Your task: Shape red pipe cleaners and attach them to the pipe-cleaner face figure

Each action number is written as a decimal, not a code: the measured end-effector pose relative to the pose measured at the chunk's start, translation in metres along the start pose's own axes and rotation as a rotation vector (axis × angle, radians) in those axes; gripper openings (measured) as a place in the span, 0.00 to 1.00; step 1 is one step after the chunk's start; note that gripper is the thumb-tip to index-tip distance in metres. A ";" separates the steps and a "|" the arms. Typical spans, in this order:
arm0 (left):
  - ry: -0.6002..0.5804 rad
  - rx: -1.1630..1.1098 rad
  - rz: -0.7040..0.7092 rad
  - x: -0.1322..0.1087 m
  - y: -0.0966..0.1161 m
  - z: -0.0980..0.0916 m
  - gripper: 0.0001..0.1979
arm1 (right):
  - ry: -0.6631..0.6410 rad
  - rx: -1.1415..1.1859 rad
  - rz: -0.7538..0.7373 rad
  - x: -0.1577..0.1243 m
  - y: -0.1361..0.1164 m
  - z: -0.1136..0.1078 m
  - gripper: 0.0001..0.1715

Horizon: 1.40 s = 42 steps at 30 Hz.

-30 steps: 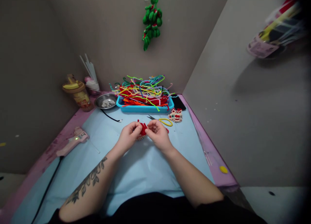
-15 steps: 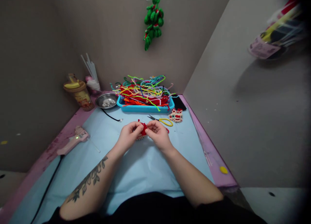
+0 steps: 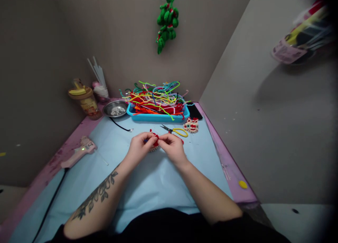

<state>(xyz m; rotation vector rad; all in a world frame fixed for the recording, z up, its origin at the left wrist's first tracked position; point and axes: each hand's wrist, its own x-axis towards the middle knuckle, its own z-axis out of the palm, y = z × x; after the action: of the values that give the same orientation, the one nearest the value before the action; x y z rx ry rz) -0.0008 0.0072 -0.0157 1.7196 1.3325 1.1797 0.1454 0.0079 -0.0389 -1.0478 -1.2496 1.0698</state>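
Over the middle of the blue cloth, my left hand (image 3: pixel 142 144) and my right hand (image 3: pixel 173 147) meet fingertip to fingertip. Both are closed in a pinch on a small red pipe-cleaner craft piece (image 3: pixel 156 142). A pale, bumpy edge shows along its underside, and my fingers cover much of the rest. Just beyond my right hand lie scissors (image 3: pixel 179 132) with yellow handles, their blades pointing left. To the right of them rests a cream and red pipe-cleaner figure (image 3: pixel 191 125) with a face-like front.
A blue tray (image 3: pixel 158 119) heaped with coloured pipe cleaners (image 3: pixel 158 98) stands at the back. Left of it are a metal bowl (image 3: pixel 115 109) with small white bits and a lidded cup (image 3: pixel 88 104). A pink glue gun (image 3: pixel 80 153) lies left, lit green. A black phone (image 3: pixel 195 112) lies back right.
Both hands stay in place, with a slight shift of the fingers on the red piece. Less of its red shows between the fingertips now. The surrounding things have not moved.
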 end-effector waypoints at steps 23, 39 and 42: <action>-0.059 0.066 0.064 -0.001 0.001 -0.003 0.09 | -0.071 -0.166 -0.266 -0.007 0.003 -0.002 0.13; -0.138 0.237 0.121 0.001 -0.008 -0.005 0.08 | -0.196 -0.212 -0.256 -0.001 0.002 -0.007 0.10; -0.141 0.132 0.064 0.001 -0.004 -0.004 0.08 | -0.192 -0.181 -0.224 0.000 0.003 -0.008 0.10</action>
<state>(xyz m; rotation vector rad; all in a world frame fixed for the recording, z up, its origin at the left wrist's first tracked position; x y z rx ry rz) -0.0063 0.0091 -0.0173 1.9143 1.3028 1.0034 0.1536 0.0084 -0.0421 -0.9282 -1.6027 0.9124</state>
